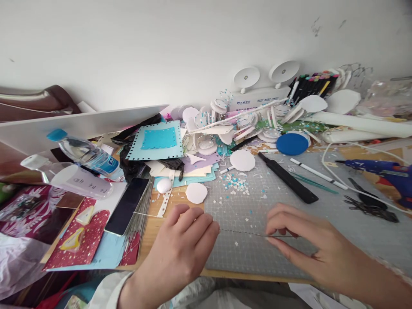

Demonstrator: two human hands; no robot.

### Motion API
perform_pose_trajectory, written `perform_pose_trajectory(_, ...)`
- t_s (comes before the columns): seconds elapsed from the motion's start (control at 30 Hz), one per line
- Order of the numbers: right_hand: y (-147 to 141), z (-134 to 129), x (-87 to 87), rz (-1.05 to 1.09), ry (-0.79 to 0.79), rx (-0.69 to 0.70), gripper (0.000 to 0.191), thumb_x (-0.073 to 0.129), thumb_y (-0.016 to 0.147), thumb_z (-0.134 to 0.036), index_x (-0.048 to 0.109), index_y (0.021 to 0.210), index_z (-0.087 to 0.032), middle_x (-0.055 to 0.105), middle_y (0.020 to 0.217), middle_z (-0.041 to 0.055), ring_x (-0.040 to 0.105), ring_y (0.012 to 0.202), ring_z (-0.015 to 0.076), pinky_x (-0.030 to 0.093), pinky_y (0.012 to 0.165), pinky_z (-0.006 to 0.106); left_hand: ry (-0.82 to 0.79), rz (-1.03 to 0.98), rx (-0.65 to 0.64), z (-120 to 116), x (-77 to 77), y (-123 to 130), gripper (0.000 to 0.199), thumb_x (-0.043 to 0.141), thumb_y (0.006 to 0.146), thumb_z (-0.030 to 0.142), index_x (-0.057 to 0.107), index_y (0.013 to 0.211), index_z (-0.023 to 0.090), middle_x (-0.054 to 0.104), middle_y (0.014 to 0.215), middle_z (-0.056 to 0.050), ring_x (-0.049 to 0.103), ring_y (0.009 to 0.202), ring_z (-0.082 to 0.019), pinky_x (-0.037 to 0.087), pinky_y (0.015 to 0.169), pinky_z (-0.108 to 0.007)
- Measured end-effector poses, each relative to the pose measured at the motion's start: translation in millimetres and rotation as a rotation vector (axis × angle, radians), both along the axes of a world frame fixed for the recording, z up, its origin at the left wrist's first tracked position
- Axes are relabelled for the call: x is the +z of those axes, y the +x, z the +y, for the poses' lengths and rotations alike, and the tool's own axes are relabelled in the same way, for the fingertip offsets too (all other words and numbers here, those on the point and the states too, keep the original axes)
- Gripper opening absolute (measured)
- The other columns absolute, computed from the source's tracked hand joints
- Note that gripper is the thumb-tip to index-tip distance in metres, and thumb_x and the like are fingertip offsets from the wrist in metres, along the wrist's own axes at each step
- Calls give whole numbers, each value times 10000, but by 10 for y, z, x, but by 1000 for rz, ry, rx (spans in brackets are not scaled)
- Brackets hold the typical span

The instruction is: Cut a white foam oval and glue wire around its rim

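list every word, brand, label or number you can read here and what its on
No text is clear enough to quote.
White twin-lamp unit: blue and purplish lettering, too small and blurred.
Blue-capped bottle: white print on its blue label, too blurred.
White-capped bottle: small grey print, too blurred.

The wire (243,232) runs above the cutting mat (231,257), phone (128,207) at left, glue gun (375,166) at right.

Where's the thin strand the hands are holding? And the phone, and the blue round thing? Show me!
Thin strand (243,232): head view, on its twisted middle stretch.
Phone (128,206): head view, on its dark screen.
Blue round thing (292,143): head view, on the middle of its face.
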State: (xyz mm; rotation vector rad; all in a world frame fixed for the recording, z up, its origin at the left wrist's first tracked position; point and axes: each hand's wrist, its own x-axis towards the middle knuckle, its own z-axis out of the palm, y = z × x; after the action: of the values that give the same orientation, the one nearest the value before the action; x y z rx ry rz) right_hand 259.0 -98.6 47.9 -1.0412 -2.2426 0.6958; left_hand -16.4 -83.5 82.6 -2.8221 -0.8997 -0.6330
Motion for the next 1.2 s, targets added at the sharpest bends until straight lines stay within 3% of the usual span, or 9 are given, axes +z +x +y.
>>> perform_pose_trajectory(0.23,-5,19,8,50,-16,3,110,545,931,-127,522,881,-222,556,811,-6,541,707,92,463,629,194,45,34,15,1,-21,-28,246,398,998,131,639,947,127,702,878,-48,565,840,-200,359,815,-357)
perform_pose_trajectory(0.63,11,-16,32,84,163,36,162,540,895,-48,585,918,-202,601,780,5,599,703,99,499,634,201,-140,-44,25,50,-97,1,224,418,919,37,597,966,164,685,859,-28,558,810,-181,360,792,-360)
perform_pose_trajectory(0.83,26,-39,83,-49,429,60,206,475,950,-81,645,947,-197,692,789,-1,643,732,111,521,785,245,-530,-186,63,35,-17,18,179,449,952,99,585,872,184,651,803,-9,548,764,-156,369,755,-341)
perform_pose_trajectory(0.93,15,-29,127,-99,565,87,273,414,994,-98,665,928,-182,713,736,-9,645,686,101,533,713,222,-765,-277,91,50,1,-4,186,459,957,139,603,850,187,652,808,-10,569,793,-150,401,774,-319)
perform_pose_trajectory(1.07,28,-59,151,-92,600,125,294,397,995,-52,666,992,-172,743,738,-10,663,688,101,546,651,230,-1263,-320,179,122,6,-27,182,553,913,269,639,781,177,661,778,-10,583,774,-141,435,756,-278)
perform_pose_trajectory(1.2,85,-133,108,-129,578,172,339,374,970,-17,656,1096,-155,756,793,18,667,741,152,559,635,310,-1814,-349,159,191,-58,-25,318,667,816,470,655,715,169,620,685,21,532,652,-102,419,677,-237)
